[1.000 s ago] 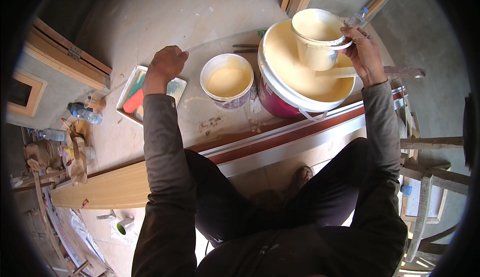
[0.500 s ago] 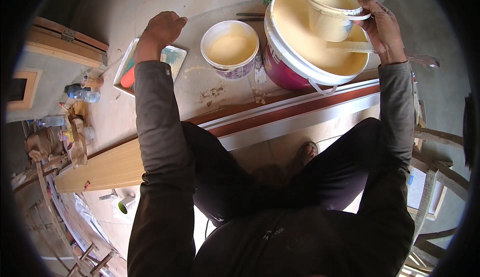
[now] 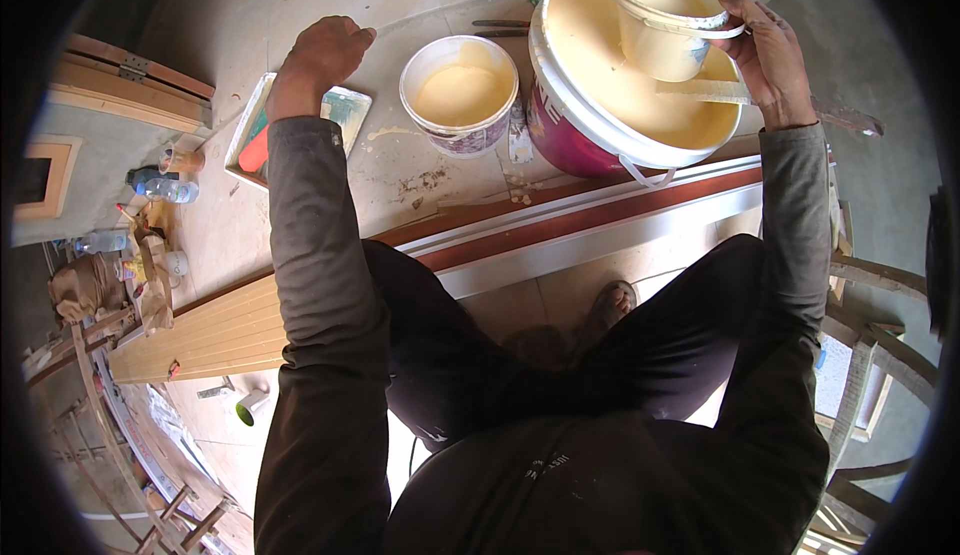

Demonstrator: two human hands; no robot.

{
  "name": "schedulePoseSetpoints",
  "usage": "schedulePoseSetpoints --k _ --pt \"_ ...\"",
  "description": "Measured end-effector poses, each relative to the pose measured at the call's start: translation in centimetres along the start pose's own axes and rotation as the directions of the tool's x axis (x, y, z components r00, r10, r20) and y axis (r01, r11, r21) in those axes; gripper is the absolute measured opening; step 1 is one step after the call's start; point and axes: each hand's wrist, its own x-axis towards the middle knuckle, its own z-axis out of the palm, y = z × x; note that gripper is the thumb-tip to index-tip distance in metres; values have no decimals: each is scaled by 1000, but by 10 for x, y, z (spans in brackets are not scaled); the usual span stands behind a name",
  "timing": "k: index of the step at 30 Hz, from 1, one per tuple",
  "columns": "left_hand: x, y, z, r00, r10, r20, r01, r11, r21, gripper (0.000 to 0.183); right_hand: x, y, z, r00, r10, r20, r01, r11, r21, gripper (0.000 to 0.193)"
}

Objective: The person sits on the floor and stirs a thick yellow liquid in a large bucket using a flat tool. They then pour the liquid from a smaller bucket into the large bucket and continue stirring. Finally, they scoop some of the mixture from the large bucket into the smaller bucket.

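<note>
My right hand (image 3: 770, 55) pinches the rim of a small white bucket (image 3: 665, 50) with cream paint in it, at the upper right. The small bucket is above a large white and magenta bucket (image 3: 570, 135), which is nearly full of the same cream paint. A flat paint-coated stick (image 3: 705, 92) lies across the large bucket's edge and passes under my right hand. My left hand (image 3: 325, 55) is closed, fingers curled, above a paint tray (image 3: 345, 115); whatever it may hold is hidden. Between my hands stands another paint bucket (image 3: 460, 140), partly filled with cream paint.
A red handle (image 3: 255, 152) lies in the tray. Dark thin tools (image 3: 500, 29) lie behind the buckets. Long white and brown profiles (image 3: 600, 210) run in front of my knees, with wooden boards (image 3: 200, 340) at left. Plastic bottles (image 3: 170, 191) stand farther left.
Almost nothing differs. My left hand is slightly higher, and the view has shifted a little. My right hand keeps its grip on the small bucket.
</note>
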Motion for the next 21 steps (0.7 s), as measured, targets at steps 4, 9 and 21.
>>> schedulePoseSetpoints --k 4,9,21 --pt "2 0 1 1000 5 -5 -5 1000 -1 43 -2 -3 -1 1000 12 -8 -12 1000 -7 20" --pt "-5 -2 -3 998 58 12 -58 998 -8 44 -8 -3 9 999 -26 21 26 999 19 21" --pt "-4 4 -5 998 -34 43 36 998 -49 46 -15 -14 26 1000 -2 21 -1 990 138 13"
